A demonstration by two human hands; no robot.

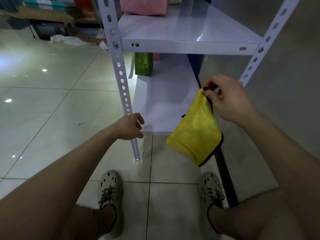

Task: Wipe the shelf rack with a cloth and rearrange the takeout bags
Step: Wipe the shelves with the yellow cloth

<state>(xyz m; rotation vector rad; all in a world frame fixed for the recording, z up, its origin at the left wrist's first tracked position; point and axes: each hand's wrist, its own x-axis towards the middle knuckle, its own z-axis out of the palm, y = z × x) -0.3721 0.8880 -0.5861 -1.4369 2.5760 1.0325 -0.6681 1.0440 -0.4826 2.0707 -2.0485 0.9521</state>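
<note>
Right hand (230,99), right of centre, pinches a folded yellow microfibre cloth (195,130) by its top corner, hanging lengthwise just before the white metal rack's lower shelf (162,99); left hand (129,126), loosely open, touches the shelf's near-left corner beside the upright, green paper takeout bag (142,64) at rear.

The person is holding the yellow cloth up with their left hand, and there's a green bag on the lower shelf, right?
Not quite. The head view shows the right hand pinching the yellow cloth by its top corner, not the left. The left hand rests at the rack's front post. The green bag does sit on the lower shelf.
</note>
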